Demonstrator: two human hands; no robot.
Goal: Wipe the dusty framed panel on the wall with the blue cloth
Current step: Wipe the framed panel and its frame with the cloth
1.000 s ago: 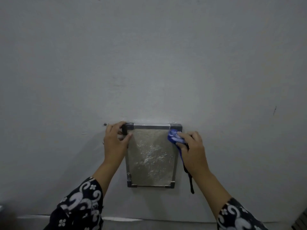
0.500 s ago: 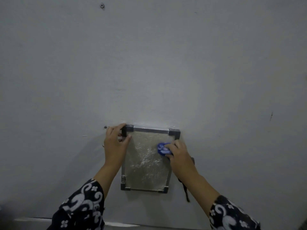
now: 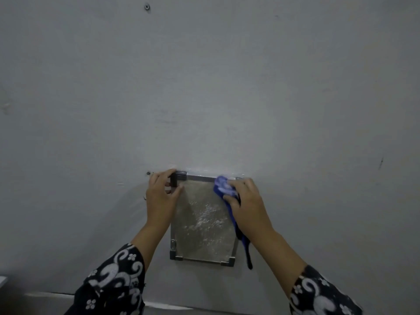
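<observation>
Framed panel [image 3: 202, 220] hangs low at centre frame on the grey wall [image 3: 227, 87]. Your left hand [image 3: 160, 196] clamps its upper-left corner. Your right hand [image 3: 246, 201] grips the blue cloth [image 3: 223, 186] against the upper-right corner, having climbed there from the panel's middle 0.5 s ago.

The wall [image 3: 204, 87] is plain pale grey. The panel [image 3: 202, 223] is dull grey-brown, flecked white, in a silver frame [image 3: 200, 260] with dark corners. At its 1 o'clock, a bright blue cloth [image 3: 223, 186]. Both sleeves [image 3: 113, 280] are black with white swirls and flowers.
</observation>
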